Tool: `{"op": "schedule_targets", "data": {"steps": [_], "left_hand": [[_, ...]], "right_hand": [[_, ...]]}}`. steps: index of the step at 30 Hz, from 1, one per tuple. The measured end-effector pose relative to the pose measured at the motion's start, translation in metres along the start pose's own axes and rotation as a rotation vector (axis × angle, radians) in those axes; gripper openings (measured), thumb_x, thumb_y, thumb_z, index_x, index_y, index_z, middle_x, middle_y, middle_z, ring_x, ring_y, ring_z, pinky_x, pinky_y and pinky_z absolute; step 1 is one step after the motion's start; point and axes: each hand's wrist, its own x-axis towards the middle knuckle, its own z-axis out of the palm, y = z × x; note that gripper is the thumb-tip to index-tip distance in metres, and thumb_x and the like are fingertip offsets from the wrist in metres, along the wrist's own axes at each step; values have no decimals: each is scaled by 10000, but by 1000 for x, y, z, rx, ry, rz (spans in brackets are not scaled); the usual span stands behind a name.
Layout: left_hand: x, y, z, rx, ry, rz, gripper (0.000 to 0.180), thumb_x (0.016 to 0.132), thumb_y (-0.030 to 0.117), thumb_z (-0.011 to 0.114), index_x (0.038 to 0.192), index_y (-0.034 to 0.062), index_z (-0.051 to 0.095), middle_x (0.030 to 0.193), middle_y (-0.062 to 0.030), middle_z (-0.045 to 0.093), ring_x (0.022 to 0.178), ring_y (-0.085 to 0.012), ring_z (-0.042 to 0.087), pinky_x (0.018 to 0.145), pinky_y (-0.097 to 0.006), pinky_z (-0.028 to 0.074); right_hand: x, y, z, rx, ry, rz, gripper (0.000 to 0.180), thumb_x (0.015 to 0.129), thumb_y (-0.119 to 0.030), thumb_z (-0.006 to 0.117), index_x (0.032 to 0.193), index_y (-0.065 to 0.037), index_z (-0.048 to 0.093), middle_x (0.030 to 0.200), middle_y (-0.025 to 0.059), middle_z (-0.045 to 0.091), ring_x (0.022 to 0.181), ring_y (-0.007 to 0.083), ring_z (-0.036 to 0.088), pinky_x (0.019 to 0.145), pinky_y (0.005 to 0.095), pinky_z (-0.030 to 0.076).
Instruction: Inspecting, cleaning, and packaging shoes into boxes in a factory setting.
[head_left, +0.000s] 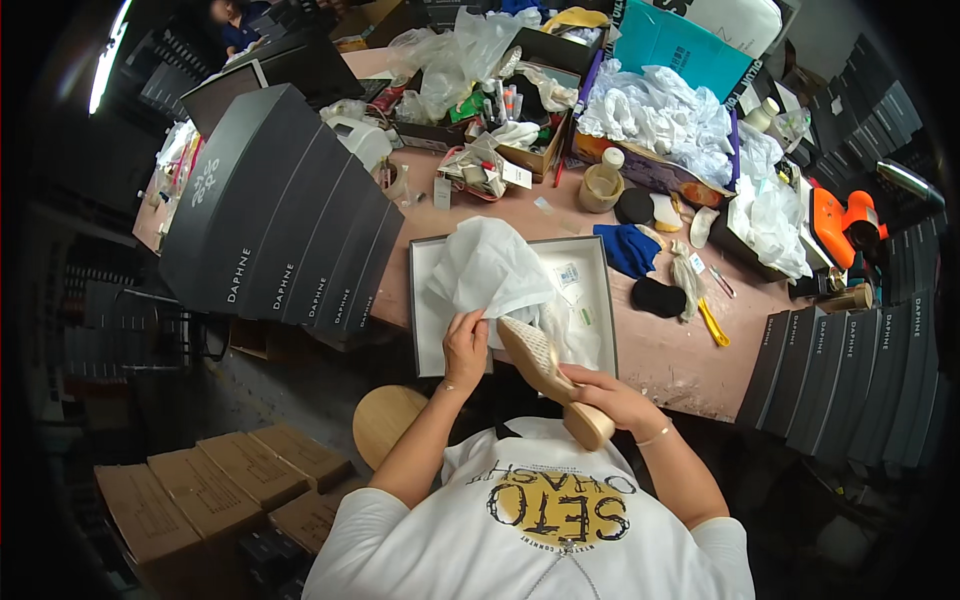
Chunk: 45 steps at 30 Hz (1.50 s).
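In open box [425, 300], white tissue paper [490, 265], left hand [465, 345] touching

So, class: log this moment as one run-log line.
left hand: grips white tissue paper | right hand: holds beige block-heel shoe | open shoe box: on table, under both

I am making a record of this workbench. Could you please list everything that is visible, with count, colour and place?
shoe: one, beige with block heel, in right hand
tissue: one sheet, white, in open box, left hand on it
open box: one, grey, table centre
flat boxes: two stacks, dark grey, left and right
cartons: several, brown, lower left
cloth: one, blue, right of box
stool: one, wooden, beneath
left hand: on tissue
right hand: holding shoe
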Motion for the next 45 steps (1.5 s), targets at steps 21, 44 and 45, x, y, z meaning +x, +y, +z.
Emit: {"op": "schedule_targets", "data": {"steps": [21,44,45], "left_hand": [[4,73,-52,-48,-270,201,167,801,16,621,966,-3,635,844,-128,574,794,-309,586,696,-375,486],[-19,133,0,-272,-441,336,234,771,-17,625,1005,-4,612,872,-141,609,721,-301,636,619,-351,524],[-31,133,9,-289,-469,341,237,770,-12,629,1006,-5,611,876,-142,608,722,-300,637,617,-355,524]], "right_hand": [[65,43,-5,988,-341,35,391,881,-298,498,1179,-47,523,1027,172,583,858,325,615,631,406,504],[65,-23,15,-550,491,-608,354,880,-148,511,1207,-17,534,1082,178,600,983,308,593,841,354,480],[67,-23,20,-609,496,-619,355,878,-148,511,1208,-17,534,1082,179,599,983,310,593,842,356,480]]}}
